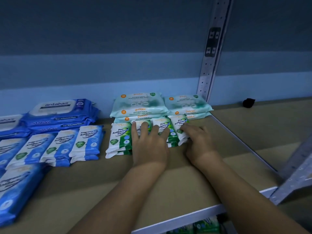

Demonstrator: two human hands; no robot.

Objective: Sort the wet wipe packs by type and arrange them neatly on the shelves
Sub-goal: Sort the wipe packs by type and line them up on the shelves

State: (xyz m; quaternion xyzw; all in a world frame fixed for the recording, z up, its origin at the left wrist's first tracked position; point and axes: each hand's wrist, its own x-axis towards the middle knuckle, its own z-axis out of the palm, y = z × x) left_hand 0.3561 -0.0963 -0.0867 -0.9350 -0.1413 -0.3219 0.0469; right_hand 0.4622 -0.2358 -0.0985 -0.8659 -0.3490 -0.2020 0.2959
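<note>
A row of green Pine Antibacterial wipe packs [120,138] lies on the wooden shelf [177,179], stacked two deep. My left hand [149,142] lies flat on the middle packs with its fingers straight. My right hand [198,141] touches the right end of the row, fingers on the rightmost pack [179,125]. Behind the row sit two stacks of pale green Guardian packs [139,105]. To the left lie blue Fragrance Free packs [87,141] and, behind them, blue Antabax packs [59,114].
A grey perforated metal upright [212,53] stands at the back right, and another post [297,169] crosses the front right. A small black object [248,103] sits on the neighbouring shelf. More green packs [206,226] show on the shelf below.
</note>
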